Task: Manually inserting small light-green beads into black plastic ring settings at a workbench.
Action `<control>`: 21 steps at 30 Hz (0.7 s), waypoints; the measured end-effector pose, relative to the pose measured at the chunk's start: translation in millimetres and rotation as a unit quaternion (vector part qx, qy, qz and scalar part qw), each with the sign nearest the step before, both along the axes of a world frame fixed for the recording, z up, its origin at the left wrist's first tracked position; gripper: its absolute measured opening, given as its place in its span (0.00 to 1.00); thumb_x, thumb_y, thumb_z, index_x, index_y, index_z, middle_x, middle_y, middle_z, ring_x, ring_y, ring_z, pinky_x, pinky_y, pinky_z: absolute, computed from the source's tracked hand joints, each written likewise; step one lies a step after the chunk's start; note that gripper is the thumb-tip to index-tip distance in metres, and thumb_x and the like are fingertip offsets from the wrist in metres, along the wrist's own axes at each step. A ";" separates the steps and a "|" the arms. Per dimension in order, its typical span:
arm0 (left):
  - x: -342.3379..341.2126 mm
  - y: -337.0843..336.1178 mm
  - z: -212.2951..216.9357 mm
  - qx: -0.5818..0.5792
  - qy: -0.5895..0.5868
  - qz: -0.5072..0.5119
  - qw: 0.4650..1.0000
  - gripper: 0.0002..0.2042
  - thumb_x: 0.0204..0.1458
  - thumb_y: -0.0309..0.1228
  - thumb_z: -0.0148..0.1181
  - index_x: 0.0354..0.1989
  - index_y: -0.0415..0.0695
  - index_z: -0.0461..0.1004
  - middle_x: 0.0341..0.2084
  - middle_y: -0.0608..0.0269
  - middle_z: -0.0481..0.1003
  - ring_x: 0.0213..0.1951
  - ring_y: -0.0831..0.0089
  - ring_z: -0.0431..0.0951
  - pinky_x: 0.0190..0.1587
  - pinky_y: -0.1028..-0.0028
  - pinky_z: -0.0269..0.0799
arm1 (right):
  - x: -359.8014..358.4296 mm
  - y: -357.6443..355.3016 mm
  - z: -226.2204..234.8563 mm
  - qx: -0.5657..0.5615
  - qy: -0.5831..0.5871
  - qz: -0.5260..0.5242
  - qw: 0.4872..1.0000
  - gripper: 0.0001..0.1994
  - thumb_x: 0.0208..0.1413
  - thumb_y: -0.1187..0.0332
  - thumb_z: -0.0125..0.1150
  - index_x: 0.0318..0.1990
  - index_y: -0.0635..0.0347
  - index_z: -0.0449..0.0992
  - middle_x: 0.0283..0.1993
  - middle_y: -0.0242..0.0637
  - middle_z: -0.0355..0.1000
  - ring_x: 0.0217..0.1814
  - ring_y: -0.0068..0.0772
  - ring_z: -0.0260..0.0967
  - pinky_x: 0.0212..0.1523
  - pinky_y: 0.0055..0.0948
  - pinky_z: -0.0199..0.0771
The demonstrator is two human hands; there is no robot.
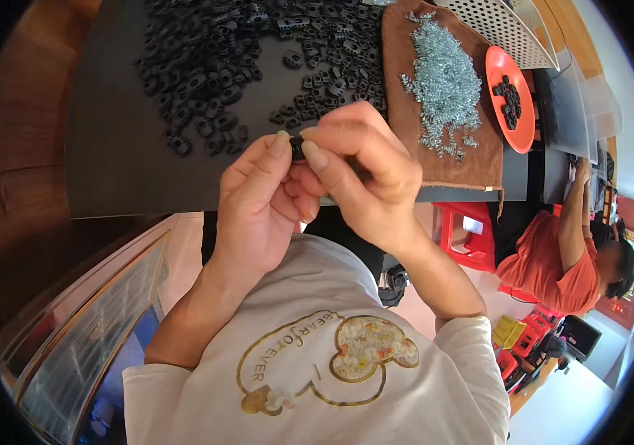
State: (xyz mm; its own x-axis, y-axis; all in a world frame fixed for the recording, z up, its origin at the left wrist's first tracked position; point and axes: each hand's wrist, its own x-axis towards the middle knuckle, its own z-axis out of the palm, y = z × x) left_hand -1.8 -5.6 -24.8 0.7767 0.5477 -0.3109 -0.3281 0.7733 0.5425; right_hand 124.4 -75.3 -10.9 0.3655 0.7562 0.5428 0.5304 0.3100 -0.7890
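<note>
Just above the table's near edge, my two hands meet at a small black plastic cord lock (297, 149). My left hand (256, 204) pinches it from the left between thumb and fingers. From the right, the thumb and forefinger of my right hand (369, 167) press against the same piece. My fingers cover most of it, so I cannot make out whether a spring is inside. Beyond my hands, loose black cord lock parts (202, 78) lie in a wide heap. A pile of small silvery springs (447, 81) rests on a brown cloth (402, 159) to the right.
An orange-red plate (523, 132) holding black pieces (508, 102) sits right of the springs. Behind it stands a white perforated basket (498, 26). The dark table (120, 178) ends near my waist. At right are a red stool (472, 256) and a person in a red shirt (554, 259).
</note>
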 end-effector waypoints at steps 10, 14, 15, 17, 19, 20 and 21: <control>-9.4 -0.6 2.3 0.132 0.045 -0.041 0.989 0.12 0.65 0.37 0.49 0.38 0.41 0.73 0.24 0.66 0.76 0.21 0.85 0.73 0.21 0.86 0.64 | 4.6 -8.4 5.7 0.020 -0.124 0.019 0.992 0.12 0.43 0.84 0.63 0.38 0.69 0.77 0.35 0.44 0.69 0.29 0.34 0.70 0.27 0.25 0.72; -12.3 5.1 1.7 0.153 0.042 -0.049 0.986 0.11 0.64 0.36 0.49 0.38 0.41 0.73 0.24 0.65 0.76 0.22 0.84 0.73 0.21 0.85 0.64 | 20.2 -8.3 15.5 -0.010 -0.122 0.053 0.991 0.07 0.48 0.80 0.62 0.36 0.68 0.77 0.33 0.43 0.71 0.30 0.35 0.71 0.30 0.28 0.73; -12.4 6.0 0.5 0.153 0.029 -0.061 0.986 0.11 0.64 0.35 0.49 0.38 0.40 0.73 0.24 0.64 0.76 0.22 0.83 0.73 0.21 0.85 0.64 | 35.3 -3.3 13.2 -0.008 -0.155 0.053 0.986 0.05 0.49 0.79 0.61 0.35 0.67 0.78 0.33 0.42 0.71 0.31 0.36 0.72 0.30 0.30 0.73; -13.2 7.2 -2.5 0.153 0.018 -0.069 0.986 0.10 0.63 0.34 0.49 0.37 0.40 0.73 0.24 0.63 0.76 0.22 0.83 0.73 0.21 0.85 0.64 | 51.2 14.6 15.5 -0.104 -0.095 -0.020 0.990 0.05 0.50 0.78 0.60 0.35 0.67 0.77 0.32 0.42 0.72 0.32 0.38 0.71 0.34 0.31 0.73; -11.3 6.9 -4.1 0.153 0.002 -0.074 0.985 0.10 0.63 0.33 0.49 0.37 0.40 0.73 0.25 0.62 0.76 0.22 0.82 0.73 0.21 0.84 0.65 | 73.2 34.3 10.6 -0.087 -0.201 0.008 0.976 0.06 0.51 0.76 0.60 0.37 0.64 0.77 0.32 0.42 0.70 0.33 0.44 0.71 0.35 0.34 0.73; -11.0 7.1 -4.9 0.154 0.002 -0.073 0.985 0.10 0.63 0.33 0.49 0.37 0.40 0.73 0.25 0.62 0.76 0.22 0.82 0.73 0.21 0.84 0.65 | 73.3 41.8 9.9 -0.107 -0.246 0.010 0.963 0.06 0.52 0.74 0.59 0.37 0.62 0.76 0.32 0.42 0.69 0.34 0.47 0.71 0.35 0.37 0.73; -10.6 7.2 -5.4 0.149 0.004 -0.068 0.987 0.10 0.63 0.33 0.49 0.37 0.40 0.73 0.24 0.62 0.76 0.22 0.82 0.73 0.21 0.84 0.65 | 70.0 50.2 10.8 -0.127 -0.289 0.013 0.949 0.05 0.53 0.72 0.58 0.37 0.61 0.76 0.32 0.42 0.68 0.36 0.49 0.71 0.35 0.40 0.73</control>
